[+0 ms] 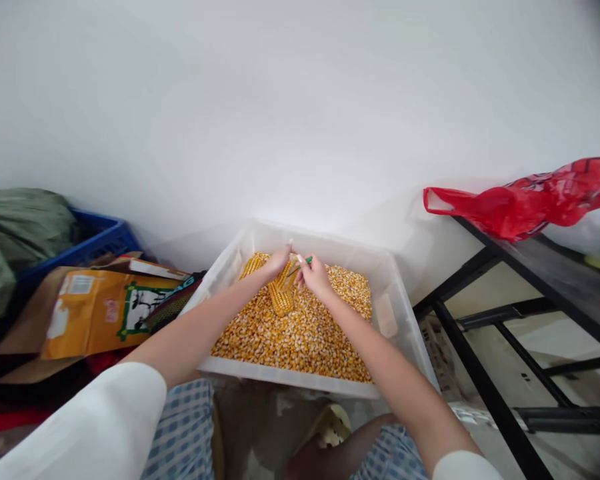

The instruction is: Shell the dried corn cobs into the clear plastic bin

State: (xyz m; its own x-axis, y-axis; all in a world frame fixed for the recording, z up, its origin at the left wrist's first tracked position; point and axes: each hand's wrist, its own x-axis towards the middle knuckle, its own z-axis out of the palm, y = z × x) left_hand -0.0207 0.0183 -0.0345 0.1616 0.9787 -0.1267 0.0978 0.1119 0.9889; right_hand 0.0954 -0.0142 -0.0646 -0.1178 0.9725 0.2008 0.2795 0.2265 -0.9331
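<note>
A white plastic bin on the floor is filled with loose yellow corn kernels. My left hand grips a yellow corn cob, held upright over the kernels. My right hand holds a thin green-handled tool with its tip against the top of the cob. A second cob lies in the kernels at the bin's far left. Both hands meet above the bin's far half.
A black metal table frame stands at the right, with a red plastic bag on its top. At the left lie an orange cardboard package, a blue crate and green cloth. A white wall is behind.
</note>
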